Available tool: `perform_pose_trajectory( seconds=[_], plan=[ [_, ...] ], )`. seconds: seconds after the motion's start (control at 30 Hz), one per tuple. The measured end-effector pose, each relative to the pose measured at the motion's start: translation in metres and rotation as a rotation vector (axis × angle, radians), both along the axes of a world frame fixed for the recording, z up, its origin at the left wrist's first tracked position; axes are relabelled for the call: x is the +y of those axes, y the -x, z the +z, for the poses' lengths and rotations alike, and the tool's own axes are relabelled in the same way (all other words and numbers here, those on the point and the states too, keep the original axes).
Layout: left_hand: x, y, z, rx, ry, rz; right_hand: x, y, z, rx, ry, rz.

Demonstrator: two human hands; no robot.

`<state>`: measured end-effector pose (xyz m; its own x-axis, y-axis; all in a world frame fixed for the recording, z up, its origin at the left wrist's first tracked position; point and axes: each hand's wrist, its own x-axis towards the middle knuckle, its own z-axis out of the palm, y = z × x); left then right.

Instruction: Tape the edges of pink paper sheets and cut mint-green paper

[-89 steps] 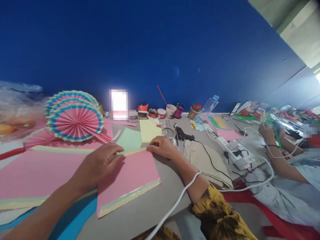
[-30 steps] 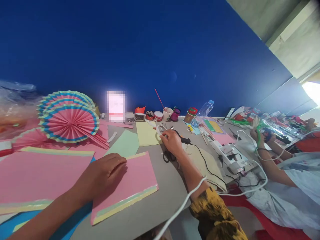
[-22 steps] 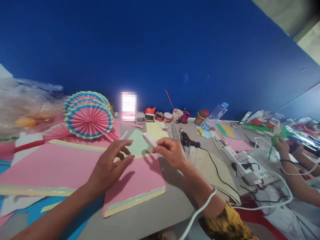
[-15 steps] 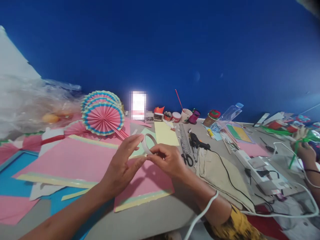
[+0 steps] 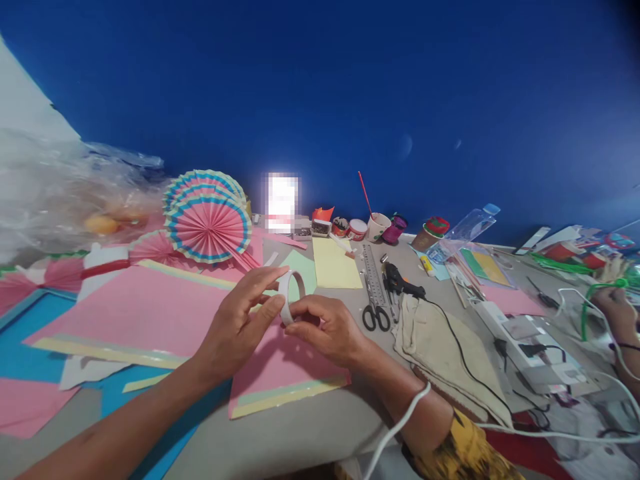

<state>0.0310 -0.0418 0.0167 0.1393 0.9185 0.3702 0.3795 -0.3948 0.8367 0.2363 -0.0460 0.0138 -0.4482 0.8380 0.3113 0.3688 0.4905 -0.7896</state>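
Observation:
A roll of white tape [image 5: 287,298] is held upright between both hands, above a pink sheet [image 5: 280,373] edged with green and yellow strips. My left hand [image 5: 240,320] grips the roll's left side with thumb and fingers. At its lower right rim, the thumb and curled fingers of my right hand [image 5: 330,330] are closed on the roll. A larger pink sheet [image 5: 135,313] with similar edges lies under and left of my left forearm. Pleated pink paper fans [image 5: 207,227] with blue and yellow rims stand behind it.
Black scissors [image 5: 376,317], a ruler [image 5: 373,277] and a glue gun [image 5: 400,280] lie right of my hands. Beyond are a beige cloth [image 5: 445,353] and a power strip [image 5: 530,347]. Cups line the wall. Another person's hand [image 5: 617,310] holds green material at the far right.
The tape roll has turned more upright and shifted slightly left. My left thumb has moved up onto its side. The view has shifted slightly.

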Motion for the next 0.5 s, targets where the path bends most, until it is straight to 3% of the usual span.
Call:
perform_pose_trajectory(
  seconds=[0.23, 0.5],
  plan=[
    [-0.0045, -0.0005, -0.0092, 0.199, -0.345, -0.060, -0.0040, -0.0046, -0.0029, 0.101, -0.038, -0.098],
    [-0.0077, -0.0042, -0.0100, 0.234, -0.554, 0.021, -0.0067, -0.0033, -0.0089, -0.043, -0.262, -0.181]
  ],
)
